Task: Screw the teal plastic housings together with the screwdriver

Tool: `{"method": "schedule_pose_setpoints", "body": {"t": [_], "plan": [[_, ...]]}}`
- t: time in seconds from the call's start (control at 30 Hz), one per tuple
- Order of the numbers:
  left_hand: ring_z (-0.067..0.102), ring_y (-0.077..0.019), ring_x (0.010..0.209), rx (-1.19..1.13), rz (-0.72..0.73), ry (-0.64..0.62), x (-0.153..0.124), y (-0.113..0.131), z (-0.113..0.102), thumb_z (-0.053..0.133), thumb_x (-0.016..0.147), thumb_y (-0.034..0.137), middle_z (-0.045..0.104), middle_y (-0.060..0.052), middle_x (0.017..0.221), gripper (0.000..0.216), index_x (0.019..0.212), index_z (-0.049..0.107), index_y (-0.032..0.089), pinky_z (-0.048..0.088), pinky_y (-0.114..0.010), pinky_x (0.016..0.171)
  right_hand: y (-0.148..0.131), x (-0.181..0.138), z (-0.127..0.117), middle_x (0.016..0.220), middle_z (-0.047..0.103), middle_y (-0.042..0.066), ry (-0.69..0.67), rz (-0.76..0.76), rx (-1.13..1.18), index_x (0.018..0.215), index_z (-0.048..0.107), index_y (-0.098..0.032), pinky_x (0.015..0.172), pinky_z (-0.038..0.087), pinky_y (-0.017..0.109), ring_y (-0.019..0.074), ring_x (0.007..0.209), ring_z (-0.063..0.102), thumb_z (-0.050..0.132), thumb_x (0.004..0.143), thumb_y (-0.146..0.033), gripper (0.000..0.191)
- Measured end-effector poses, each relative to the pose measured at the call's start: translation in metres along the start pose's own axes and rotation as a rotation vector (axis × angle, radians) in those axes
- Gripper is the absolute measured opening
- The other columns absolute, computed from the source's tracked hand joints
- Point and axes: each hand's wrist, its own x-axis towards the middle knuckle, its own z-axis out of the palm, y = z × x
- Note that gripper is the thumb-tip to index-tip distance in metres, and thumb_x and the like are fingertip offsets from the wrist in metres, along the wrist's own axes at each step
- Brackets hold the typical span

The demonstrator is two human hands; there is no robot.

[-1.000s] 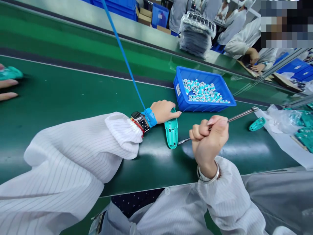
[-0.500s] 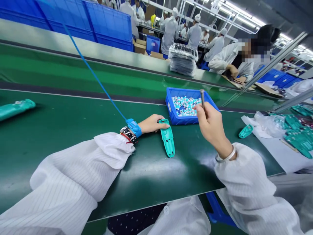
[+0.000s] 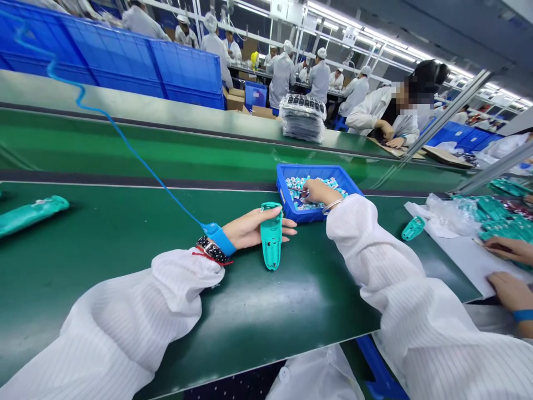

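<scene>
My left hand (image 3: 255, 228) rests on the green belt with its fingers around a teal plastic shell (image 3: 271, 236), holding it upright on its edge. A blue wrist strap with a coiled cord (image 3: 125, 145) is on that wrist. My right hand (image 3: 317, 191) reaches into the blue bin (image 3: 287, 206) of small teal and white parts. It pinches metal tweezers (image 3: 297, 190) whose tips point left among the parts.
Another teal shell (image 3: 30, 214) lies on the belt at far left, and a small one (image 3: 413, 228) to the right. A co-worker's hands (image 3: 510, 269) rest on white paper with more teal shells. Wrapped trays (image 3: 303, 118) stand beyond the belt.
My right hand went from a raised fist near me forward into the blue bin with the tweezers. My left hand stayed on the shell. The view tilted upward.
</scene>
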Motion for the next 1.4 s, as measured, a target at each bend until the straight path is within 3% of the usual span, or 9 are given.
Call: {"method": "schedule_pose_setpoints", "body": {"t": [0.13,0.23,0.47,0.63,0.77,0.87,0.97,1.13,1.4], "plan": [[0.051,-0.0244,0.117,0.008,0.155,-0.017,-0.019,0.014,0.029,0.035,0.089,0.045,0.054,-0.014,0.127,0.035,0.070,0.044,0.017,0.041,-0.044,0.096,-0.002,-0.012,-0.012,0.064,0.055,-0.002,0.144,-0.025,0.062,0.067,0.056,-0.013,0.060,0.045,0.023,0.0079,0.059,0.052,0.059,0.082,-0.027,0.021],[0.050,-0.0286,0.118,0.105,0.167,-0.002,-0.037,0.023,0.052,0.026,0.087,0.055,0.052,-0.014,0.129,0.046,0.066,0.040,0.017,0.040,-0.048,0.094,-0.010,-0.030,-0.033,0.062,0.057,0.001,0.273,-0.025,0.103,0.062,0.055,-0.014,0.063,0.041,0.027,0.0118,0.062,0.052,0.065,0.072,-0.018,0.015],[0.043,-0.0369,0.122,-0.045,0.065,-0.264,-0.056,0.025,0.074,0.065,0.064,0.054,0.051,-0.012,0.131,0.048,0.058,0.037,0.016,0.038,-0.049,0.094,-0.032,-0.082,-0.074,0.065,0.063,0.003,0.396,-0.014,0.305,0.070,0.063,-0.013,0.056,0.039,0.026,0.0123,0.056,0.052,0.068,0.068,-0.026,0.013],[0.040,-0.0372,0.125,-0.144,0.033,-0.352,-0.058,0.025,0.076,0.070,0.064,0.047,0.051,-0.013,0.130,0.045,0.055,0.039,0.015,0.036,-0.049,0.096,-0.048,-0.104,-0.082,0.061,0.062,0.001,0.404,-0.091,0.438,0.069,0.067,-0.015,0.047,0.038,0.024,0.0095,0.050,0.048,0.069,0.070,-0.029,0.014],[0.051,-0.0354,0.114,-0.114,-0.016,-0.318,-0.055,0.019,0.071,0.072,0.061,0.048,0.057,-0.012,0.124,0.045,0.057,0.042,0.015,0.044,-0.046,0.087,-0.061,-0.114,-0.086,0.063,0.064,0.001,0.301,-0.205,0.650,0.068,0.068,-0.017,0.043,0.038,0.021,0.0089,0.049,0.050,0.070,0.069,-0.028,0.011],[0.066,-0.0239,0.069,-0.078,-0.091,-0.434,-0.048,0.009,0.061,0.065,0.070,0.050,0.070,-0.009,0.079,0.036,0.067,0.050,0.017,0.051,-0.035,0.061,-0.067,-0.120,-0.088,0.062,0.064,0.000,0.074,-0.306,0.771,0.071,0.069,-0.017,0.044,0.041,0.020,0.0100,0.053,0.055,0.070,0.070,-0.025,0.009],[0.051,-0.0139,0.038,0.049,-0.230,-0.587,-0.043,0.002,0.050,0.061,0.076,0.043,0.058,-0.001,0.050,0.027,0.078,0.056,0.016,0.045,-0.026,0.043,-0.071,-0.126,-0.088,0.067,0.066,0.000,-0.209,-0.408,0.851,0.073,0.066,-0.017,0.050,0.048,0.021,0.0118,0.060,0.060,0.067,0.073,-0.024,0.007],[0.046,-0.0121,0.042,0.258,-0.341,-0.655,-0.042,0.007,0.040,0.062,0.077,0.042,0.052,0.000,0.051,0.026,0.076,0.059,0.015,0.043,-0.026,0.045,-0.074,-0.130,-0.085,0.065,0.065,-0.002,-0.486,-0.454,0.895,0.069,0.058,-0.017,0.052,0.051,0.020,0.0103,0.059,0.062,0.060,0.078,-0.019,0.009],[0.046,-0.0121,0.043,0.316,-0.343,-0.649,-0.038,0.008,0.033,0.060,0.077,0.042,0.052,-0.001,0.051,0.027,0.072,0.058,0.016,0.040,-0.025,0.043,-0.072,-0.132,-0.082,0.059,0.064,-0.001,-0.456,-0.408,0.779,0.067,0.059,-0.016,0.039,0.035,0.016,0.0063,0.047,0.050,0.061,0.079,-0.024,0.015]]}}
